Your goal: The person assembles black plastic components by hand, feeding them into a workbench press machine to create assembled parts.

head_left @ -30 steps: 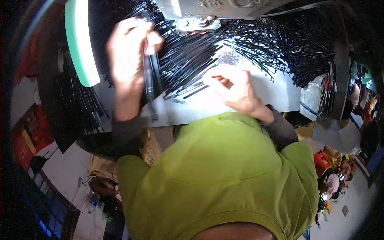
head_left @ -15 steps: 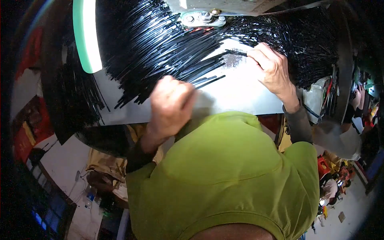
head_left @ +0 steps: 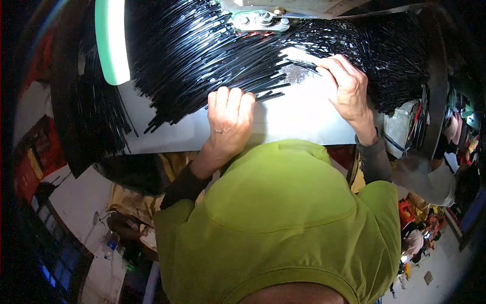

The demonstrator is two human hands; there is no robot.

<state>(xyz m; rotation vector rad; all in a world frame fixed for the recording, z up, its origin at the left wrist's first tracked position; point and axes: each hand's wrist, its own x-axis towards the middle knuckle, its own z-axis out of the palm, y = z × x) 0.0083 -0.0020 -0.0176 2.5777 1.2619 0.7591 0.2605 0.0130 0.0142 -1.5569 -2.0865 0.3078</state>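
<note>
A big pile of thin black cut wires (head_left: 202, 61) lies on a white tabletop (head_left: 177, 134), its ends fanned toward me. My left hand (head_left: 230, 119) rests at the near edge of the pile, fingers curled down by the wire ends; what is under the fingertips is hidden. Farther right, my right hand (head_left: 349, 91) is closed in a pinch, thumb against forefinger. A short black wire (head_left: 302, 64) runs from its fingertips toward the pile.
A metal machine part with a bolted bracket (head_left: 260, 21) overhangs the back of the table. A green-and-white lamp (head_left: 111, 43) hangs at left. More tangled black wires (head_left: 390, 61) lie at right, beside a pale box (head_left: 400, 126). Other people work at far right.
My left hand, blurred before, has moved slightly up and right to the wire ends, its fingers now curled over. My right hand stays nearly in place, still pinched.
</note>
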